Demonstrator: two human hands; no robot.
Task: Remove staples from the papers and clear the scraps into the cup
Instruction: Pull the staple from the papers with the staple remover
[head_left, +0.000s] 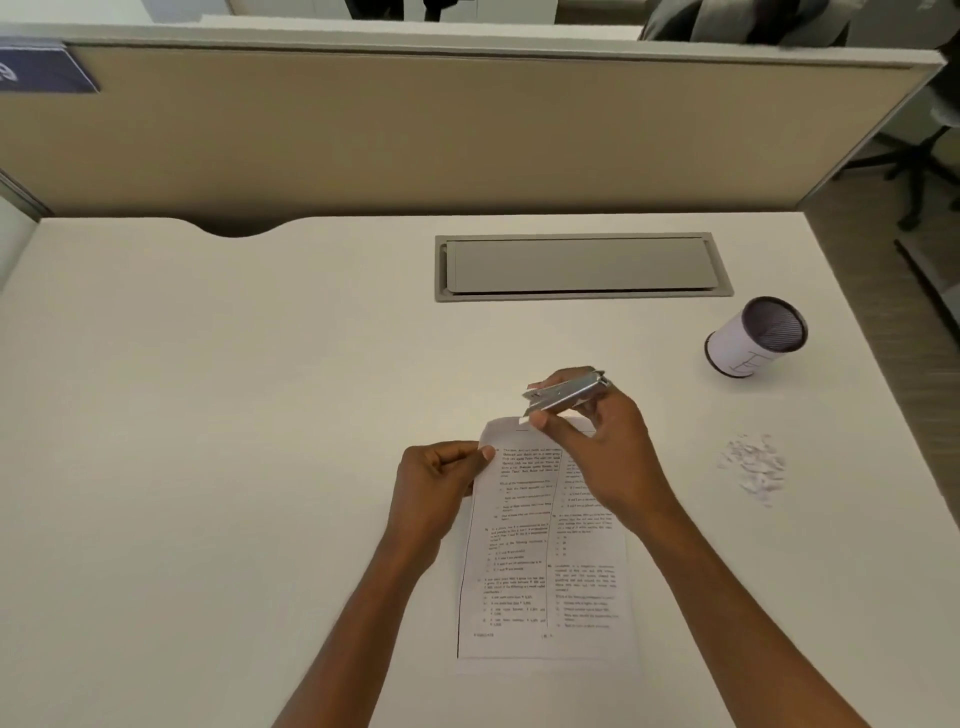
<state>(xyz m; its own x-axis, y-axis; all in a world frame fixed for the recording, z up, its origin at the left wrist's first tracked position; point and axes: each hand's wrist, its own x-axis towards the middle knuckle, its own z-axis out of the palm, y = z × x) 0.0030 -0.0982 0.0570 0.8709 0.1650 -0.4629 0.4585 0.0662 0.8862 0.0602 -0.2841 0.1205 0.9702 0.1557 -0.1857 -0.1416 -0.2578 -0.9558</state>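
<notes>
Printed papers (545, 571) lie on the white desk in front of me. My left hand (436, 488) pinches their upper left edge. My right hand (597, 447) holds a metal staple remover (563, 395) just above the papers' top edge, its jaws pointing left and down. A small staple mark shows near the top of the page. The cup (756, 340), white-wrapped with a dark mesh inside, stands at the right of the desk. A heap of small white paper scraps (753, 467) lies between the cup and the papers.
A grey cable hatch (576, 266) is set into the desk (208, 415) behind the papers. A beige partition (415, 130) closes the far side. The desk's right edge runs close to the cup, and an office chair base (919, 166) stands beyond it.
</notes>
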